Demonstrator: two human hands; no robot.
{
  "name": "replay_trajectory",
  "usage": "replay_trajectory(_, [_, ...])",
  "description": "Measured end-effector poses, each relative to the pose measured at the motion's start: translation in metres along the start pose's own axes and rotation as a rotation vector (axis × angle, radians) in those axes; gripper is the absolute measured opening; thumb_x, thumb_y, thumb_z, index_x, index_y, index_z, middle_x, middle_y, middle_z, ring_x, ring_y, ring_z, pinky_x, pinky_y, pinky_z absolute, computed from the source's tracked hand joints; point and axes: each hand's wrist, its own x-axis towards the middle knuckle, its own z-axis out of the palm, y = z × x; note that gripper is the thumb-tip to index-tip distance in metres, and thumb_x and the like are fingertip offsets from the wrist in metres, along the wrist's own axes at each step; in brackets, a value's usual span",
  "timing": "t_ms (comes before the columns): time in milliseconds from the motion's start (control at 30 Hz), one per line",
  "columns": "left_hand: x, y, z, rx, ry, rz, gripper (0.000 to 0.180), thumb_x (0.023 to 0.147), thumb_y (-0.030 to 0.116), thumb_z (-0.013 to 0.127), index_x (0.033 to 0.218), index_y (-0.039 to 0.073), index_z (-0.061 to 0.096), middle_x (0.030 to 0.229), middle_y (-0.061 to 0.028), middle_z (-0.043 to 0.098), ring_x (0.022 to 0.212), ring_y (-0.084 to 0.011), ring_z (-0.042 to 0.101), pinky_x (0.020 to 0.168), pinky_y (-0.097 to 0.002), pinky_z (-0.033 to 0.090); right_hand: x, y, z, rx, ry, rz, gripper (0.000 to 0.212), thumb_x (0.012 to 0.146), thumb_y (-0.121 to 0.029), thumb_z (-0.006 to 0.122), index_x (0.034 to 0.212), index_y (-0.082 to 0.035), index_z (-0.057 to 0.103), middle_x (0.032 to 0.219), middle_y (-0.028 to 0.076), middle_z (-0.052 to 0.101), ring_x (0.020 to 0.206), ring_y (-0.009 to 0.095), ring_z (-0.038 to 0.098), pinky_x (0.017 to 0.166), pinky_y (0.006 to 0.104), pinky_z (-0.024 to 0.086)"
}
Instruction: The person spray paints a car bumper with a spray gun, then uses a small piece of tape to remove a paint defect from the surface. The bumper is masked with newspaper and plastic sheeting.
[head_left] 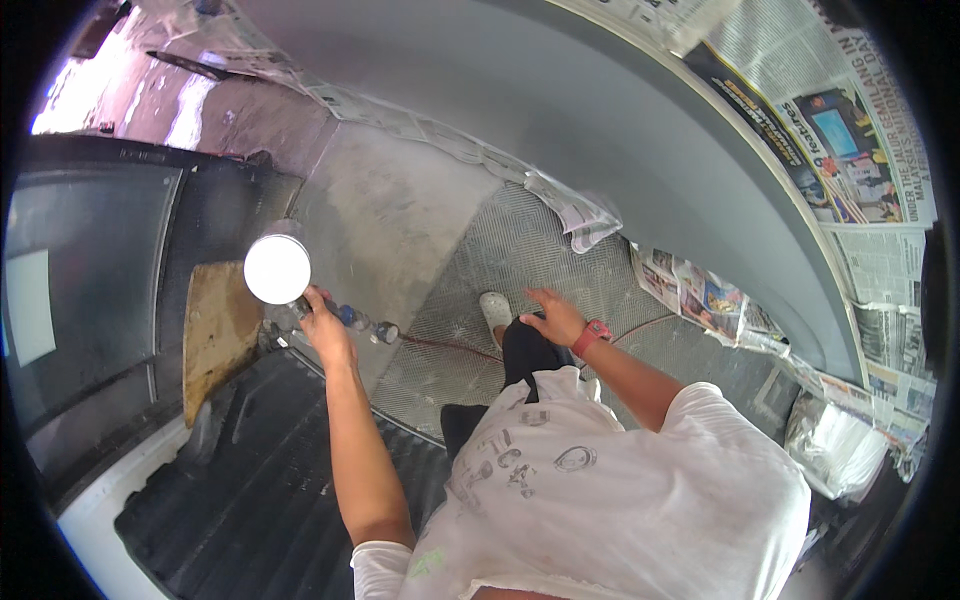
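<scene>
My left hand (pixel 326 332) is closed around the handle of a spray gun (pixel 352 318) with a round, white-topped cup (pixel 277 269) above it. A thin reddish hose (pixel 440 344) leads off from the gun's fittings across the floor. My right hand (pixel 556 318), with a red watch on its wrist, hangs over my leg with its fingers apart and nothing in it. Ahead of both hands curves a large smooth grey panel (pixel 600 130), its edges bordered with newspaper (pixel 575 210). Neither hand touches the panel.
On the left stand a dark panel with a window (pixel 85 250), a brown board (pixel 215 325) and a ribbed black liner (pixel 250 480). Textured matting (pixel 530 240) and concrete (pixel 385 190) cover the floor. A clear plastic-wrapped bundle (pixel 835 445) lies at the right.
</scene>
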Motion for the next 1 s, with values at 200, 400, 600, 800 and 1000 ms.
replay_trajectory(200, [-0.014,-0.010,-0.006,-0.142,-0.200,-0.157,0.032,0.106,0.039,0.067,0.107,0.009,0.054,0.096,-0.0017,0.058,0.090,-0.0144,0.055,0.087,-0.0347,0.046,-0.002,-0.013,0.003,0.089,0.051,0.095,0.064,0.095,-0.041,0.073,0.148,-0.011,0.055,0.135,0.024,0.063,0.117,0.044,0.065,0.098,0.0505,0.054])
replay_trajectory(400, [-0.005,-0.032,-0.006,-0.204,-0.352,-0.199,0.029,0.105,0.036,0.069,0.116,0.012,0.056,0.099,0.0008,0.058,0.093,-0.0121,0.055,0.087,-0.0319,0.046,0.006,-0.052,0.021,0.134,0.164,0.039,0.062,0.095,-0.041,0.074,0.145,-0.008,0.058,0.135,0.023,0.065,0.120,0.042,0.065,0.101,0.0487,0.053])
replay_trajectory(600, [0.036,-0.015,-0.011,-0.301,-0.454,-0.262,0.031,0.104,0.036,0.070,0.110,0.009,0.057,0.096,-0.0018,0.058,0.090,-0.0143,0.056,0.089,-0.0332,0.047,0.017,-0.123,0.052,0.195,0.297,-0.002,0.060,0.096,-0.038,0.074,0.144,-0.006,0.059,0.132,0.021,0.067,0.109,0.038,0.069,0.096,0.0453,0.056])
replay_trajectory(800, [0.119,-0.014,-0.041,-0.288,-0.614,-0.307,0.041,0.102,0.033,0.073,0.128,0.009,0.052,0.106,-0.0028,0.056,0.099,-0.0163,0.054,0.095,-0.0367,0.047,0.055,-0.231,0.083,0.306,0.259,-0.012,0.069,0.095,-0.046,0.073,0.148,-0.005,0.055,0.141,0.024,0.061,0.127,0.041,0.062,0.107,0.0458,0.051])
replay_trajectory(1000, [0.214,-0.025,-0.111,-0.345,-0.850,-0.406,0.095,0.099,0.063,0.063,0.166,0.009,0.022,0.123,-0.0084,0.050,0.116,-0.0225,0.051,0.108,-0.0406,0.041,0.141,-0.376,0.167,0.288,0.275,-0.089,0.080,0.096,-0.051,0.071,0.155,-0.003,0.046,0.148,0.026,0.055,0.131,0.040,0.059,0.110,0.0452,0.048])
